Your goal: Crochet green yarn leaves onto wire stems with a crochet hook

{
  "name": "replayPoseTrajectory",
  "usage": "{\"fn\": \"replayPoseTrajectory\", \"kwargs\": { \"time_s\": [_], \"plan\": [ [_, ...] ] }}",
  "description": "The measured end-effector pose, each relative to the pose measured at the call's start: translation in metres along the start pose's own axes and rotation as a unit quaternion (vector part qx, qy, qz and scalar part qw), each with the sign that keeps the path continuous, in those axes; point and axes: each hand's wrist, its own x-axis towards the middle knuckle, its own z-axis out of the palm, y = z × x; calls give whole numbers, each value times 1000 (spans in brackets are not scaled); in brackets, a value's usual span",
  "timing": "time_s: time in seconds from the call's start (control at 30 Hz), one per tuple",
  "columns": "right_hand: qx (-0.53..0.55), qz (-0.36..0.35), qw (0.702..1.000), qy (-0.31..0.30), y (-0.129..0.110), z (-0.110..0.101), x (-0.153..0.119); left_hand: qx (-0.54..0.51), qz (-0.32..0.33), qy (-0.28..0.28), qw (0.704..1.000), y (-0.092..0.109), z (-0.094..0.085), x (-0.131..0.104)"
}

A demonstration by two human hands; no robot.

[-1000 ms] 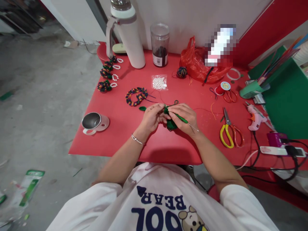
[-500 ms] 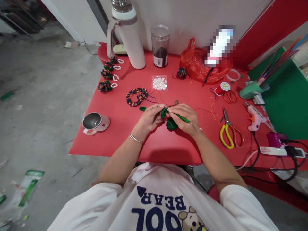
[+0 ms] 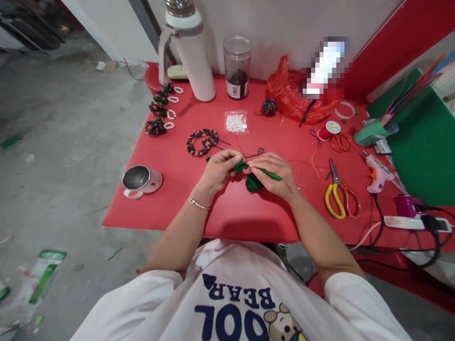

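Note:
Between the fingers of my left hand [image 3: 223, 168] is a small green crochet piece [image 3: 241, 166]. My right hand [image 3: 273, 173] is closed around a crochet hook [image 3: 270, 174] with a green handle; its thin metal back end sticks out to the right. The hook's working tip meets the crochet piece, but its exact place in the stitches is too small to make out. A ball of green yarn [image 3: 253, 183] lies on the red table just below my right fingers. Past my hands, a multicoloured crocheted strip [image 3: 202, 143] lies curled.
A steel-lined mug [image 3: 142, 181] stands at left. Scissors [image 3: 336, 189], a glue gun [image 3: 377, 174] and a thread spool [image 3: 329, 131] lie right. Behind are a bag of white beads [image 3: 236, 122], a white bottle [image 3: 195, 57], a jar [image 3: 237, 66] and a red plastic bag [image 3: 287, 94].
My left hand has turned slightly and moved a little up and left, tilting the green crochet piece more level. My right hand with the hook has barely shifted.

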Motion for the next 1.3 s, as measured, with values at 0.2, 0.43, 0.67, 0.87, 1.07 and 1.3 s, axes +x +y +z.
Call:
{"fn": "replayPoseTrajectory", "kwargs": {
  "time_s": [0.2, 0.43, 0.67, 0.87, 1.07, 1.3],
  "plan": [
    [-33, -16, 999, 6, 4, 3, -3, 44, 52, 23, 997, -4, 5, -2],
    [-85, -26, 994, 60, 1, 11, -8, -2, 51, 41, 998, -10, 8, -1],
    [-108, -26, 991, 79, -1, 15, -12, -9, 86, 30, 996, -11, 16, -6],
    [-102, -7, 991, 86, -8, 12, -10, -66, 57, 5, 996, -13, 19, -7],
    [-47, 12, 994, 93, -8, 12, -7, -46, 61, -19, 997, -9, 15, -7],
    [-57, -4, 995, 81, -8, 12, -8, -78, 10, -52, 996, -4, 12, -8]
  ]
}}
